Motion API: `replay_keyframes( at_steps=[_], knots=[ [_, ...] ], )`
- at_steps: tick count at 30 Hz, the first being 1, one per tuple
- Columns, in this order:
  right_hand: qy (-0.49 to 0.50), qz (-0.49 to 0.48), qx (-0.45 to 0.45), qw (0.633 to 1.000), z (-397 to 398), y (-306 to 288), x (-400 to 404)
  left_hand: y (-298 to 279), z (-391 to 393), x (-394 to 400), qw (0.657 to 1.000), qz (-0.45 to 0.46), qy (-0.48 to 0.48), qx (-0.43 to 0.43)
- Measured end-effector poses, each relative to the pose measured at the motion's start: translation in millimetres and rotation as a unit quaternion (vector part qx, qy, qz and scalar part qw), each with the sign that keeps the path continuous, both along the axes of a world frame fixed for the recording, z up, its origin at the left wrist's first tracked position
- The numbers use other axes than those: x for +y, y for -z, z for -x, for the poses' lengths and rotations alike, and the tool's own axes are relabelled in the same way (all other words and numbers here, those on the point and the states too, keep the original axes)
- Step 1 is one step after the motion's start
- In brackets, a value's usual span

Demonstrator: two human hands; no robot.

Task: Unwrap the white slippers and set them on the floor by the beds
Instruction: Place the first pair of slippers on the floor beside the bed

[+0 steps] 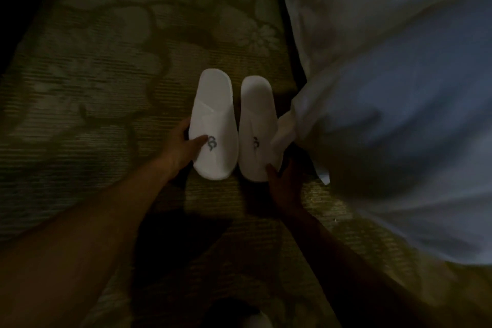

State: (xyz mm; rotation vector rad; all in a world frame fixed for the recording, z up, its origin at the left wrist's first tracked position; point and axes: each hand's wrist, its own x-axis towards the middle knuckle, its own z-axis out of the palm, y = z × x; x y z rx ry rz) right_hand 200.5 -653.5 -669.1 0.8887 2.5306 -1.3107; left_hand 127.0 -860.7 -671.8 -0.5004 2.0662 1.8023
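Slippers (pixel 231 128) side by side on carpet (pixel 93 88) beside bed (pixel 399 74). Left hand (pixel 186 145) loosely open against left slipper; right hand (pixel 282 184) open at the other's toe. Risk: hanging sheet (pixel 288 128) overlapping right slipper, snagging and skewing it.

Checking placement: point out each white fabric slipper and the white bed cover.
Left white fabric slipper (pixel 215 125): head view, upper.
Right white fabric slipper (pixel 257 125): head view, upper.
White bed cover (pixel 399 74): head view, draped side.
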Motion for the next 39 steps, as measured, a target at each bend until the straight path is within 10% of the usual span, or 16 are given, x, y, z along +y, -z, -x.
replay_keyframes(
  at_steps=[22,39],
  knots=[
    [-0.084,-0.010,0.000,0.996,1,-4,21,-11,-11,3,0.922,0.346,0.172,-0.008],
    [-0.053,-0.038,0.033,0.997,-7,3,36,-3,-12,17,0.935,0.310,0.170,0.015]
  ],
)
